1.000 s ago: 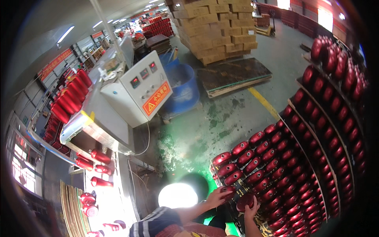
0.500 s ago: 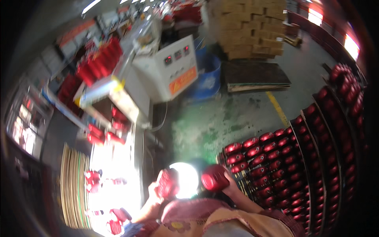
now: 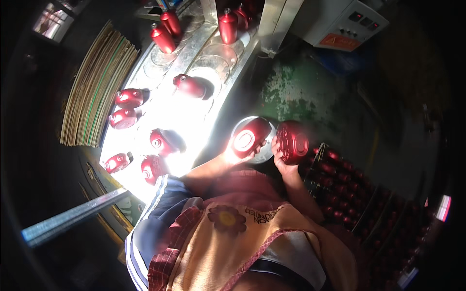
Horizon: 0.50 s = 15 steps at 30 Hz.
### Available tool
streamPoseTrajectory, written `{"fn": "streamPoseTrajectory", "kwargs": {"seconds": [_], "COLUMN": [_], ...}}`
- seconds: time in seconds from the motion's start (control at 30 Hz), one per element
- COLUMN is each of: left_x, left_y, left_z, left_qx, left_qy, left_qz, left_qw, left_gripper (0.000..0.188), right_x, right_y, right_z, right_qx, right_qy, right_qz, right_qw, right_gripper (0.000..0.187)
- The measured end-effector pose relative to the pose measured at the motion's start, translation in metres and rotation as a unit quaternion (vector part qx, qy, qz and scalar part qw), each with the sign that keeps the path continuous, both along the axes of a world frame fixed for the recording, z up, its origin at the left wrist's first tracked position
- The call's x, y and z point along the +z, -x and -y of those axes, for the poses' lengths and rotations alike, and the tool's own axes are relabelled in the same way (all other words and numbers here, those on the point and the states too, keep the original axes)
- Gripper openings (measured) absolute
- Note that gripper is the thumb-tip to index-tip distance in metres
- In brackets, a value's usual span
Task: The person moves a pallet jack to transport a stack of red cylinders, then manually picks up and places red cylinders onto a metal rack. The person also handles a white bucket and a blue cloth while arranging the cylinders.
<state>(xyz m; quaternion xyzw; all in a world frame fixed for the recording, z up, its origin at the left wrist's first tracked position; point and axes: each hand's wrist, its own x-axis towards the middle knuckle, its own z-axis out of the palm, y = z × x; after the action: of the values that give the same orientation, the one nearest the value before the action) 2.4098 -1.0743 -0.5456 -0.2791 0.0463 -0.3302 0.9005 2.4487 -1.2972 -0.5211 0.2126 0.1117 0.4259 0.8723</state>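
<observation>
My left hand (image 3: 239, 156) is closed around a glossy red bottle (image 3: 252, 133), tilted so that a bright ring shows on its end. Beside it, my right hand (image 3: 281, 160) grips a second red bottle (image 3: 293, 141), with an oval ring on the side toward me. The two bottles are close together in front of my chest. Behind them is a pale round disc (image 3: 266, 154), partly hidden by the bottles and my fingers.
Red bottles lie on a brightly lit conveyor (image 3: 194, 136) at left; upright bottles (image 3: 228, 26) stand farther along. Stacked boards (image 3: 94, 87) flank it, near a metal bar (image 3: 73, 216). Bottle rows (image 3: 342, 186) stand at right. A control box (image 3: 349, 24) is beyond.
My view has swung left and down toward the conveyor, so the control box now appears at upper right. Both hands still hold red bottles, now turned differently and closer together.
</observation>
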Motion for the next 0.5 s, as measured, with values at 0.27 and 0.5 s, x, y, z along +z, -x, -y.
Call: {"fn": "streamPoseTrajectory", "kwargs": {"seconds": [0.27, 0.5], "left_x": [0.000, -0.033], "left_y": [-0.043, -0.082], "left_z": [-0.021, -0.036], "left_qx": [-0.006, -0.035], "left_qy": [0.110, -0.046], "left_qz": [0.024, -0.041], "left_qw": [0.994, 0.998], "left_gripper": [0.072, 0.066], "right_x": [-0.022, -0.078], "right_y": [-0.039, -0.084], "right_z": [-0.041, -0.037], "right_qx": [-0.018, -0.013], "right_qy": [-0.001, -0.047], "right_qz": [-0.027, -0.079], "right_qw": [0.999, 0.996], "right_gripper": [0.070, 0.073]}}
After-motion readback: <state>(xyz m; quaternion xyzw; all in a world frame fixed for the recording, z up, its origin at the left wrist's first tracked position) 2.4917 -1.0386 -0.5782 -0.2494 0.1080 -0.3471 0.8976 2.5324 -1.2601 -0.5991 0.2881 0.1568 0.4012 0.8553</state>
